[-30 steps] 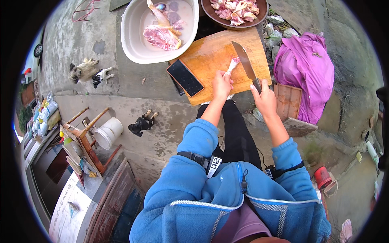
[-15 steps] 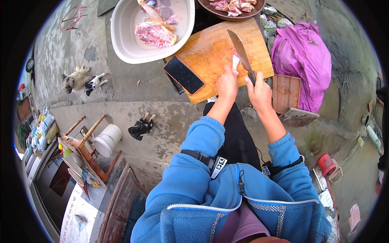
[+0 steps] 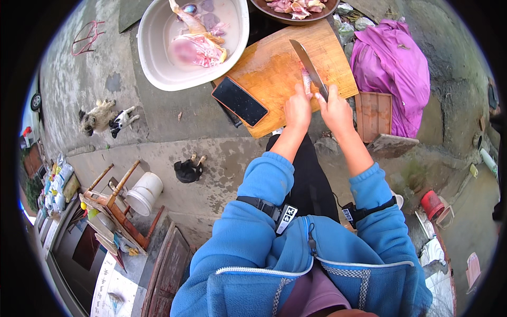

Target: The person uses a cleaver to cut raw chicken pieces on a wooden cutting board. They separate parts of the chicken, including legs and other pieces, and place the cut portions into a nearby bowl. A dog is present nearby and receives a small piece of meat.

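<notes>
My right hand point(image 3: 336, 110) is wrapped round the handle of a kitchen knife point(image 3: 308, 65). Its broad blade points away from me over a wooden cutting board point(image 3: 269, 52), close beside a small bone-in piece of raw meat point(image 3: 306, 81). The near end of that piece is pinched in the fingers of my left hand point(image 3: 298, 112) at the board's near edge. Whether the blade touches the meat I cannot tell. A smartphone point(image 3: 240, 101) lies face up on the board's left corner.
A white basin point(image 3: 240, 37) beyond the board's left side holds a raw bird carcass point(image 3: 203, 50) in water. A brown pan point(image 3: 285, 19) of cut meat stands at the top. Purple cloth point(image 3: 393, 63) is heaped to the right. Several dogs, including a black one point(image 3: 187, 170), lie leftward.
The knife has tilted and shifted slightly left, nearer the meat piece. Both hands keep their hold. The black dog has turned its head, and the whole view has shifted a little.
</notes>
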Demonstrator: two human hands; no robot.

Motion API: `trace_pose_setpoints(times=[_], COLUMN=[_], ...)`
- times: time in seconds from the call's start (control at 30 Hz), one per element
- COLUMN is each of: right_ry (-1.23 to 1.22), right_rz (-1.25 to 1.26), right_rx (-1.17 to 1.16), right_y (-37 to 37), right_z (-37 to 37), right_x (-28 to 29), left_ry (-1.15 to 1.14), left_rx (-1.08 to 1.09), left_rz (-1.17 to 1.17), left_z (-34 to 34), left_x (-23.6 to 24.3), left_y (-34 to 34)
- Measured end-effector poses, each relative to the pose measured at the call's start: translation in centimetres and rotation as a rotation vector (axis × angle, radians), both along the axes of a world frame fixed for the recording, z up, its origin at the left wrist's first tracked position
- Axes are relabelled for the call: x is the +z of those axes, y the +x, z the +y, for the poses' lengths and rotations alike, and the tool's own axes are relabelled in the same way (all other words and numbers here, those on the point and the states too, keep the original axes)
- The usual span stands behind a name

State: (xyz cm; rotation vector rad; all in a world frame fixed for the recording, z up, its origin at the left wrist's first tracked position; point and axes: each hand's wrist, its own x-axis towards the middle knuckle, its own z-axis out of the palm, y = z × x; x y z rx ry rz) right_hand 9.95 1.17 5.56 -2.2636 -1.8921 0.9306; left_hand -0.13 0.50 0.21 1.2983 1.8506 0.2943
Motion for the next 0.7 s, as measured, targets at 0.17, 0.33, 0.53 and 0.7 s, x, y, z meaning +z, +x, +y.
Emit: trace_pose_setpoints(times=[0.17, 0.33, 0.53, 0.7], right_ry=[0.180, -0.032, 0.003, -0.079], right_rz=[0.153, -0.014, 0.036, 0.038], right_rx=[-0.042, 0.043, 0.019, -0.016], right_y=[0.6, -0.4, 0.7, 0.8], right_z=[0.4, 0.4, 0.3, -1.8], right_x=[2.0, 0.3, -2.9, -0.7], left_ry=[-0.005, 0.019, 0.053, 0.039], left_rx=[0.000, -0.019, -0.004, 0.040], left_rz=[-0.026, -0.033, -0.037, -0.040], left_z=[-0.1, 0.0, 0.2, -0.2], left_x=[-0.2, -0.4, -0.5, -0.4], left_y=[-0.1, -0.2, -0.1, 0.1])
